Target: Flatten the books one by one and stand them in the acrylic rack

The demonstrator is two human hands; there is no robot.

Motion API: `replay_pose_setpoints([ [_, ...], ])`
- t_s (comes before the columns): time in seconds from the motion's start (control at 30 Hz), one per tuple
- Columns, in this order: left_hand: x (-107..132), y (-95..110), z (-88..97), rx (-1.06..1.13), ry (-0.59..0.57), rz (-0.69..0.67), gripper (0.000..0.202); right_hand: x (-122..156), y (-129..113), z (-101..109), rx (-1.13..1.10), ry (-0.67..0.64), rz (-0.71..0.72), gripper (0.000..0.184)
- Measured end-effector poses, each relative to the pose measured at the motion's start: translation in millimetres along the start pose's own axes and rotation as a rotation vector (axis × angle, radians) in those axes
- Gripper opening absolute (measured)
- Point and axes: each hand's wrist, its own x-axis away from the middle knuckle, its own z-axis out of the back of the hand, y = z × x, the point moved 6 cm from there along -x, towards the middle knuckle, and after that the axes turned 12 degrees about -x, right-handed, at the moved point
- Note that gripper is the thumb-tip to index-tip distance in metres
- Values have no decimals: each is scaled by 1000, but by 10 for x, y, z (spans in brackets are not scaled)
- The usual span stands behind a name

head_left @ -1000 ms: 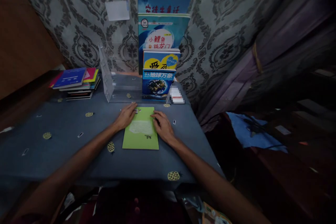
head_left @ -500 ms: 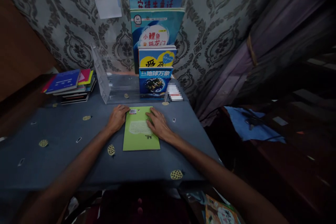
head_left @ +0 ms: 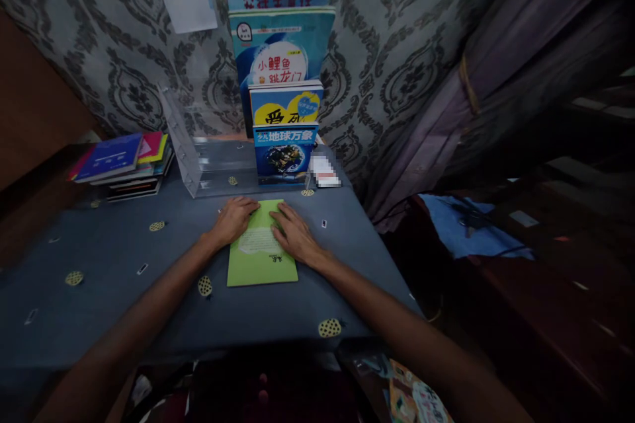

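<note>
A light green book (head_left: 262,268) lies flat on the table, its printed back side facing up. My left hand (head_left: 237,219) rests across its upper left corner, fingers stretched toward the top edge and covering the barcode. On the right side of the cover lies my right hand (head_left: 294,234), palm down with fingers apart. Neither hand grips the book. Just beyond the book stands a clear acrylic rack (head_left: 184,155), with several upright books at its right end, the front one a blue book (head_left: 285,162) showing a globe.
A stack of books (head_left: 116,157) lies at the back left of the blue-grey tablecloth (head_left: 173,317). Behind the rack is a patterned wall covering (head_left: 133,33). A tied curtain (head_left: 436,125) hangs at the right. Below the front edge lies an orange book (head_left: 414,393).
My left hand has slid rightward onto the green book and now hides its barcode. My right hand still lies on the cover. The whole view has shifted slightly.
</note>
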Motion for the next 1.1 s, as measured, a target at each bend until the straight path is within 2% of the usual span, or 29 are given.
replay_pose_setpoints([
  [0.13,-129,138,-25,10,-22,-32,41,-1,-20,16,-37,3,-7,47],
  [0.37,-287,342,-75,43,0,-71,42,-55,72,63,-150,40,-36,68],
  [0.73,-275,354,-139,39,6,-80,44,-191,239,163,-75,56,-76,67],
  [1.1,-291,400,-165,-32,-42,-116,49,-252,424,263,-291,60,-125,70],
])
